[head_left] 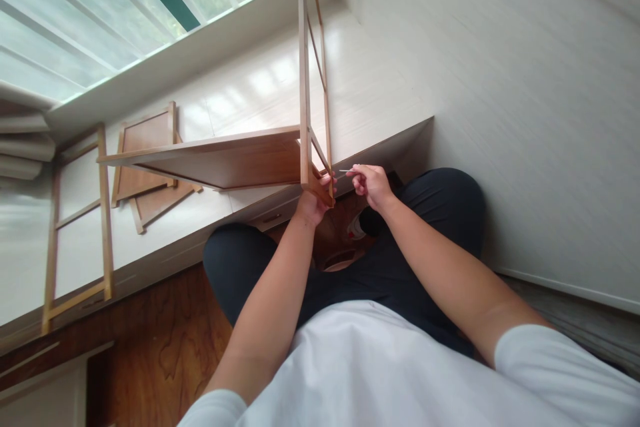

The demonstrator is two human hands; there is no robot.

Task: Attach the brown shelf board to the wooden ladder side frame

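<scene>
A wide pale window platform (250,90) runs along under the glass, and a wooden shelf board (215,160) stretches out over its front edge, its long axis running away to the person's left from the hands. The board joins an upright ladder-like side frame (304,80), whose long rails rise straight up from the joint. Further left on the platform lie a second side frame (103,213) and flat shelf panels (145,147). The left hand (313,203) is closed around the bottom corner of the upright frame, just beneath the joint, so it is the nearer hand. The right hand (371,185) sits just beside it, fingers pinched on a thin metal hex key (346,171) that points left toward the frame's lower rail
</scene>
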